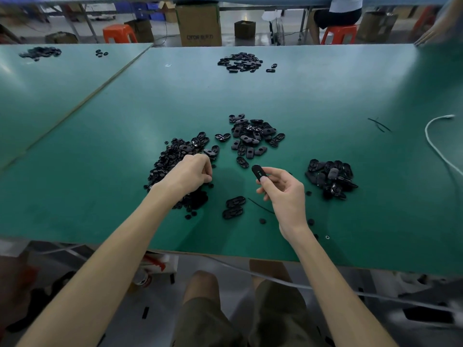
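My right hand [281, 190] is lifted just above the bench [100, 171], thumb and forefinger pinching one end of a black oval piece [259, 172], with the other fingers loosely curled beneath. The piece stands clear of the surface, its free end pointing up and away from me, with a small slot showing in its face.

My left hand [193, 172] is knuckles-up on the near edge of the pile of small parts [172, 156], fingers curled down into it. I cannot tell whether they have anything between them, since the fingertips are hidden under the hand.

Between my wrists lie two oval shells [234, 206], side by side and touching, and just to their right a thin black strip [260, 206] runs under my right wrist. A few round black bits are scattered near the front edge.

Beyond the oval piece sits the middle heap of shells [253, 135], spread loosely, and well to the right of my right hand a tighter right heap [330, 179]. A white cable [437, 149] loops in from the right edge. Far across the bench is another small far heap [240, 61]. Past that, on the floor, stand a cardboard box [199, 25] and an orange stool [119, 33].
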Motion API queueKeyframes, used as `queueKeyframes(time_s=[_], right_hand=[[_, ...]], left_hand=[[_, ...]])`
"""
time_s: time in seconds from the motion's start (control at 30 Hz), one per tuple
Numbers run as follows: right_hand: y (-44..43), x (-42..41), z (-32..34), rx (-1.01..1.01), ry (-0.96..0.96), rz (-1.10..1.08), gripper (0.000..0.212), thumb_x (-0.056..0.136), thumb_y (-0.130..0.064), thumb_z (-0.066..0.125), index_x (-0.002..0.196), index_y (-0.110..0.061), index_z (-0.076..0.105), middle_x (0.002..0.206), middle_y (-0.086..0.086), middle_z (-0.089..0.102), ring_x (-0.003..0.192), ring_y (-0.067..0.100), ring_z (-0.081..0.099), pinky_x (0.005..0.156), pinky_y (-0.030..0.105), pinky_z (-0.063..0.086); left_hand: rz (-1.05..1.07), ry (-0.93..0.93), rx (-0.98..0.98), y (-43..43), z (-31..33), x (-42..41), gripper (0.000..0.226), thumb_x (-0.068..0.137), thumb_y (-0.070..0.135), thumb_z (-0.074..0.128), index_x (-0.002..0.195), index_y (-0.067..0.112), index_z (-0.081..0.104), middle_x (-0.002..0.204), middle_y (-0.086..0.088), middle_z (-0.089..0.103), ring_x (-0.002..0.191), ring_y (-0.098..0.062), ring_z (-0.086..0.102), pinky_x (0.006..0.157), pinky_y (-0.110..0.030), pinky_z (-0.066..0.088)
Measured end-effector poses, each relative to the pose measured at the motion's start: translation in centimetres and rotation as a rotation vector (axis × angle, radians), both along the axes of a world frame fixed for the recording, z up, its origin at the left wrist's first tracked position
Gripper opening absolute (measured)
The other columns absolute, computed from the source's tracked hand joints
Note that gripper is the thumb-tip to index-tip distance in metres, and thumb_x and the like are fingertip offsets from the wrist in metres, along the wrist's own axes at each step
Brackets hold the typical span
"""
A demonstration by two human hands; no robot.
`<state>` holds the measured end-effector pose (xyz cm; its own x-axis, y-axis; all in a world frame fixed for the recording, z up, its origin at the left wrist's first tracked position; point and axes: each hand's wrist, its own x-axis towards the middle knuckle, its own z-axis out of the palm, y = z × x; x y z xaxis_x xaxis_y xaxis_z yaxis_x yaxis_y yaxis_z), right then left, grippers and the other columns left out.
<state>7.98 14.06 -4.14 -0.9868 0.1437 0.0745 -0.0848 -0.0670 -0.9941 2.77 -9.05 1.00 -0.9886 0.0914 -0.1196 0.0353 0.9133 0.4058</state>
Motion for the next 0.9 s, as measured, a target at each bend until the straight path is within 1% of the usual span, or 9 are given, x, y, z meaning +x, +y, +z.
queueKeyframes(time_s=[0.1,0.23,0.33,0.43,0.53,0.67,0.77,0.83,0.9], right_hand=[[-0.1,-0.1,0.0,0.004,-0.001,-0.004,0.019,0.097,-0.003,0.069,0.110,-0.016,0.075,0.088,0.003,0.078,0.072,0.012,0.072,0.061,0.022,0.053],[-0.1,-0.1,0.0,0.006,-0.006,-0.010,0.019,0.097,-0.003,0.069,0.108,-0.016,0.075,0.088,0.003,0.078,0.071,0.011,0.071,0.061,0.023,0.054],[-0.1,-0.2,0.0,0.013,-0.009,-0.008,0.018,0.097,-0.004,0.069,0.109,-0.015,0.075,0.089,0.003,0.078,0.072,0.011,0.072,0.062,0.023,0.054],[-0.1,-0.2,0.0,0.016,-0.009,-0.010,0.017,0.097,-0.004,0.069,0.109,-0.015,0.075,0.088,0.002,0.078,0.072,0.011,0.072,0.062,0.023,0.054],[-0.1,-0.1,0.0,0.010,-0.009,-0.010,0.017,0.097,-0.004,0.069,0.107,-0.017,0.074,0.087,0.000,0.078,0.072,0.010,0.072,0.061,0.022,0.054],[-0.2,-0.2,0.1,0.009,-0.012,-0.001,0.016,0.097,-0.005,0.070,0.107,-0.017,0.075,0.088,0.000,0.079,0.072,0.010,0.072,0.061,0.022,0.054],[-0.1,-0.2,0.1,0.009,-0.012,0.003,0.016,0.097,-0.006,0.070,0.108,-0.016,0.075,0.088,0.000,0.079,0.072,0.011,0.072,0.061,0.022,0.053],[-0.1,-0.2,0.1,0.006,-0.011,0.001,0.016,0.097,-0.006,0.070,0.108,-0.016,0.075,0.089,0.001,0.079,0.073,0.012,0.072,0.061,0.022,0.054],[-0.1,-0.2,0.1,-0.004,-0.010,-0.001,0.014,0.096,-0.006,0.071,0.107,-0.015,0.074,0.090,0.002,0.079,0.073,0.014,0.073,0.061,0.023,0.054]], left_hand=[[0.022,0.008,0.005,-0.2,0.0,-0.1,0.007,0.096,0.013,0.072,0.096,0.014,0.065,0.092,0.000,0.064,0.081,-0.012,0.060,0.076,-0.031,0.048],[0.027,0.004,-0.008,-0.2,0.1,-0.2,0.006,0.097,0.015,0.071,0.094,0.014,0.066,0.087,0.004,0.060,0.079,-0.013,0.058,0.076,-0.031,0.044],[0.029,0.006,-0.020,-0.3,0.1,-0.2,0.004,0.098,0.016,0.069,0.096,0.014,0.066,0.089,0.003,0.061,0.079,-0.010,0.057,0.076,-0.031,0.045],[0.037,0.050,-0.007,-0.3,-0.1,-0.2,0.005,0.099,0.018,0.068,0.099,0.014,0.066,0.092,0.003,0.062,0.085,-0.016,0.060,0.079,-0.033,0.049],[0.002,0.079,0.021,-0.1,-0.3,0.0,0.005,0.097,0.019,0.071,0.098,0.017,0.066,0.088,0.009,0.060,0.081,-0.009,0.058,0.076,-0.029,0.045],[-0.025,0.078,0.006,0.2,-0.4,0.0,0.009,0.094,0.017,0.074,0.095,0.016,0.066,0.093,0.004,0.061,0.084,-0.014,0.058,0.078,-0.030,0.046],[-0.020,0.092,-0.007,0.4,-0.3,0.1,0.011,0.095,0.016,0.072,0.093,0.015,0.062,0.093,0.006,0.057,0.087,-0.016,0.055,0.077,-0.030,0.043],[-0.001,0.087,0.050,0.8,-0.2,0.3,0.011,0.097,0.015,0.069,0.094,0.016,0.059,0.094,0.004,0.060,0.088,-0.017,0.059,0.076,-0.032,0.049],[0.020,0.077,0.184,1.5,0.0,0.6,0.011,0.098,0.017,0.069,0.093,0.018,0.059,0.093,0.003,0.064,0.085,-0.013,0.061,0.072,-0.027,0.050]])
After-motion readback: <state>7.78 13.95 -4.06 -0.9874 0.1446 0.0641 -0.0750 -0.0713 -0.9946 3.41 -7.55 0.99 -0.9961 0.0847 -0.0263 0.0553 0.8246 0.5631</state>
